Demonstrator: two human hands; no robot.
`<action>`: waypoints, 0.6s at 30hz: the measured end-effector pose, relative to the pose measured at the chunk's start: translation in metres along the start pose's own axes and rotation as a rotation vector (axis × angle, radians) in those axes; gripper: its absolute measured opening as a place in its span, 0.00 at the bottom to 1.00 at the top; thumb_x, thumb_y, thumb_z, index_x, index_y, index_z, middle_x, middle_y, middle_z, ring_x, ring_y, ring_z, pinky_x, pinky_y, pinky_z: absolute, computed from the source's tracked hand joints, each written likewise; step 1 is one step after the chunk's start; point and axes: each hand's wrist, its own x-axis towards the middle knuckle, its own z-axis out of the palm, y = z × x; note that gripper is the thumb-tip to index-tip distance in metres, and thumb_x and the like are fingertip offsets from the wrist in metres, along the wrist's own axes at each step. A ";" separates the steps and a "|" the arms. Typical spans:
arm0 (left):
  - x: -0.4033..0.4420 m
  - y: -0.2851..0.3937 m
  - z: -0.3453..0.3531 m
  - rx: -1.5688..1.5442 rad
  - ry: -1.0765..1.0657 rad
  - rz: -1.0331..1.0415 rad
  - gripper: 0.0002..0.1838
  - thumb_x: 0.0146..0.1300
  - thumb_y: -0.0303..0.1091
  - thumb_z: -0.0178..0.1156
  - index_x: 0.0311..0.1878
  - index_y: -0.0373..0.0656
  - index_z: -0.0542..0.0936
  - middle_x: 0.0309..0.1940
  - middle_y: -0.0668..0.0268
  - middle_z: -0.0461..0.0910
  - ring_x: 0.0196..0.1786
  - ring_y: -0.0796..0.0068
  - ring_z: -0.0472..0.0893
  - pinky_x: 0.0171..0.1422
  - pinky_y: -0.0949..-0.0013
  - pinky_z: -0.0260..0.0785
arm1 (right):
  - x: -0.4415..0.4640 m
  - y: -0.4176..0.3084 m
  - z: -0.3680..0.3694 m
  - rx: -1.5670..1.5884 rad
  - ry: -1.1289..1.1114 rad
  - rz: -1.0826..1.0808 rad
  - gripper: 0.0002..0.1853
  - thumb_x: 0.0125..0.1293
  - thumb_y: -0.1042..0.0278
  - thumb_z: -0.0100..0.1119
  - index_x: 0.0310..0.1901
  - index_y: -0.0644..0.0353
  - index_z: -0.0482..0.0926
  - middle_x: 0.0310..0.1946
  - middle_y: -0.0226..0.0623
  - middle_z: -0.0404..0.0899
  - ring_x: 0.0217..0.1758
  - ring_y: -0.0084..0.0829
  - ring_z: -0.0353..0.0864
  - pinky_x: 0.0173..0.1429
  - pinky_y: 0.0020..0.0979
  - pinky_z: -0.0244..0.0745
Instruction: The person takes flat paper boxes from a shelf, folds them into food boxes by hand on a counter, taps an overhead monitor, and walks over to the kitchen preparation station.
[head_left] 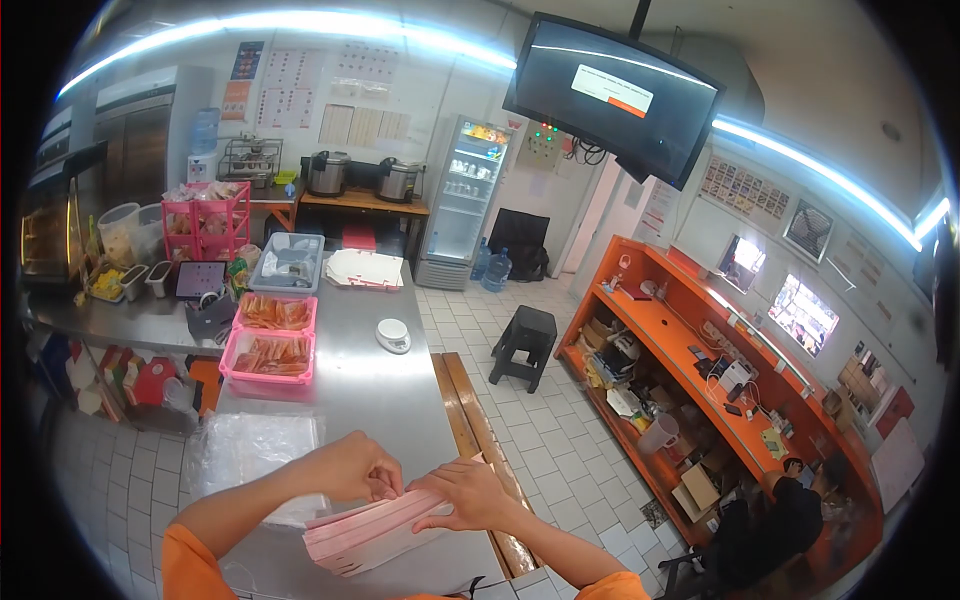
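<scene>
A thick stack of pink and white folded paper (375, 537) is held tilted over the near end of the steel table. My right hand (468, 494) grips its right end, with the thumb across the pale front face and the fingers over the top edge. My left hand (362, 470) is closed, its fingertips pinched together at the stack's upper edge beside the right hand's fingers. Whatever lies between those fingertips is too small to make out. Left of the stack, a pile of clear plastic bags (250, 450) lies on the table, partly behind my left forearm.
Along the steel table (365, 345) stand pink baskets of packed food (268, 358), a white scale (393, 336), a grey-blue bin (287, 262) and flat white cartons (364, 268). A black stool (524, 345) is on the floor. By the orange counter (680, 345) sits a person in black (770, 525).
</scene>
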 end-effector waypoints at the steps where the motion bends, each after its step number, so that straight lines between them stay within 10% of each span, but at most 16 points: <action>1: 0.007 -0.013 0.002 -0.003 0.002 -0.002 0.07 0.58 0.28 0.66 0.39 0.39 0.85 0.28 0.61 0.86 0.32 0.74 0.85 0.39 0.71 0.75 | -0.002 0.001 0.000 0.023 -0.018 -0.004 0.28 0.51 0.37 0.68 0.44 0.53 0.81 0.34 0.32 0.82 0.37 0.36 0.81 0.46 0.34 0.72; 6: 0.018 -0.082 0.037 -0.616 -0.096 -0.029 0.07 0.63 0.28 0.65 0.41 0.34 0.84 0.33 0.66 0.84 0.36 0.81 0.81 0.41 0.75 0.73 | -0.007 -0.002 -0.002 0.024 0.013 -0.007 0.28 0.51 0.38 0.68 0.44 0.54 0.81 0.34 0.33 0.83 0.38 0.36 0.81 0.47 0.34 0.72; 18: 0.016 -0.109 0.091 -0.617 0.202 -0.078 0.07 0.64 0.28 0.63 0.41 0.36 0.85 0.33 0.66 0.85 0.36 0.80 0.81 0.43 0.74 0.73 | -0.011 -0.008 0.002 -0.017 0.085 -0.006 0.27 0.49 0.42 0.70 0.42 0.56 0.82 0.32 0.32 0.82 0.38 0.33 0.81 0.48 0.33 0.71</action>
